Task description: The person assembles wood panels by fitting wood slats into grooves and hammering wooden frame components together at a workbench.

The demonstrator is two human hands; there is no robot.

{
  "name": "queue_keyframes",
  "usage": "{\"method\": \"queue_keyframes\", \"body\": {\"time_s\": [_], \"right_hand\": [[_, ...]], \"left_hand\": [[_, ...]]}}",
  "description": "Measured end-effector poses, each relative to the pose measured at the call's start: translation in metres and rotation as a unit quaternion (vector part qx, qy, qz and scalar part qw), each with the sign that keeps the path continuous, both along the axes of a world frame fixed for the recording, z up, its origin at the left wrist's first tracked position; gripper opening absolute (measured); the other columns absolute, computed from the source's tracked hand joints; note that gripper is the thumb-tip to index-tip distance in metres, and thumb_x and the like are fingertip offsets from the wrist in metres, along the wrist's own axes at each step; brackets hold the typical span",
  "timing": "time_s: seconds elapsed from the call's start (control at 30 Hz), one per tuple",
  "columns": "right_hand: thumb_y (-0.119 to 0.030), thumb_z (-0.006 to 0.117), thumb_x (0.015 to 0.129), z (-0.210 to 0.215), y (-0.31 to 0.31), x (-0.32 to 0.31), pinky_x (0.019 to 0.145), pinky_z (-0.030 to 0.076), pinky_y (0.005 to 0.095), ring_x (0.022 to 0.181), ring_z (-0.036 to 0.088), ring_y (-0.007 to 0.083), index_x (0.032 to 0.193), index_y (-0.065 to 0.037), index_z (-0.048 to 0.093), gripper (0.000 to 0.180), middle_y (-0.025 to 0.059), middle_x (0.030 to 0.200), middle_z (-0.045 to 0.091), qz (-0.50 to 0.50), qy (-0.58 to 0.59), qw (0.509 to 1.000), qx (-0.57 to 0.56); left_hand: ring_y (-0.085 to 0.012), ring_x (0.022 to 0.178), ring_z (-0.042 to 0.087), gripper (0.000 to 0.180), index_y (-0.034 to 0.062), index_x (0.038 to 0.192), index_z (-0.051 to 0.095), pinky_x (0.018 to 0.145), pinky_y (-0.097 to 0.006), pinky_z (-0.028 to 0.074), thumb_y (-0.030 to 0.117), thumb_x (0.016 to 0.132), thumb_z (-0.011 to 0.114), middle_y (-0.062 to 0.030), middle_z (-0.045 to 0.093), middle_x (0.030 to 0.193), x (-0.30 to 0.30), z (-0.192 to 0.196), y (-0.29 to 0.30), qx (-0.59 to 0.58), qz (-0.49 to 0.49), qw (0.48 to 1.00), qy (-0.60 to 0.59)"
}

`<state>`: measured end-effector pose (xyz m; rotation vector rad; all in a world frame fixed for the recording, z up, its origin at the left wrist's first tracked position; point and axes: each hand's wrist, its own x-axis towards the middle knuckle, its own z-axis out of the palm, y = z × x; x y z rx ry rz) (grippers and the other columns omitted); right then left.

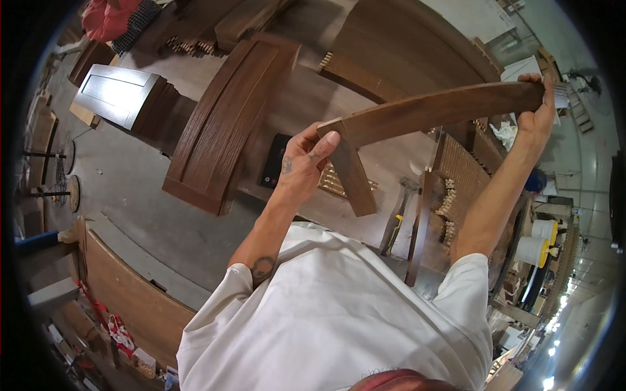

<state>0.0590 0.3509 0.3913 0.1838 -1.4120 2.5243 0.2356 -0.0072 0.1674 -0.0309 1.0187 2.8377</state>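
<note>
Brown curved wood piece (430,111) is held up in the air by both hands. Left hand (303,163) grips its corner joint, right hand (536,117) grips the far end. White buckets with yellow lids (544,241) stand at the right

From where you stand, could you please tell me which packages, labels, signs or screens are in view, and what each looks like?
White buckets: two round tubs with yellow trim, at the right edge below the right arm.
Black flat panel: dark rectangle on the bench left of the left hand; whether it is a screen cannot be told.
Packaged goods: small red-and-white items at lower left, too blurred to identify.
No signs are clearly visible.
</note>
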Motion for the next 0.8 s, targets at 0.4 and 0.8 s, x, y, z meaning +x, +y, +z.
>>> {"method": "queue_keyframes", "body": {"time_s": [0.4, 0.8], "right_hand": [[-0.048, 0.052, 0.094, -0.035, -0.177, 0.066, 0.075, 0.051, 0.0368, 0.072, 0.059, 0.0213, 0.095, -0.004, 0.059, 0.045, 0.0093, 0.082, 0.060, -0.005, 0.188, 0.968, 0.164], [-0.032, 0.073, 0.085, -0.197, -0.197, 0.075, 0.070, 0.051, 0.0301, 0.074, 0.063, 0.0145, 0.089, -0.002, 0.068, 0.030, 0.0051, 0.081, 0.069, 0.063, 0.033, 0.934, 0.350]], "left_hand": [[-0.0238, 0.094, 0.065, 0.033, -0.0032, 0.115, 0.056, 0.085, -0.034, 0.053, 0.024, 0.096, 0.057, -0.0159, 0.066, 0.103, 0.044, -0.099, -0.114, -0.110, 0.297, 0.941, -0.118], [-0.0270, 0.122, 0.049, 0.071, -0.0006, 0.135, 0.042, 0.102, -0.042, 0.038, 0.027, 0.079, 0.077, -0.0156, 0.049, 0.132, -0.041, 0.070, -0.024, -0.364, 0.208, 0.861, 0.288]]}}
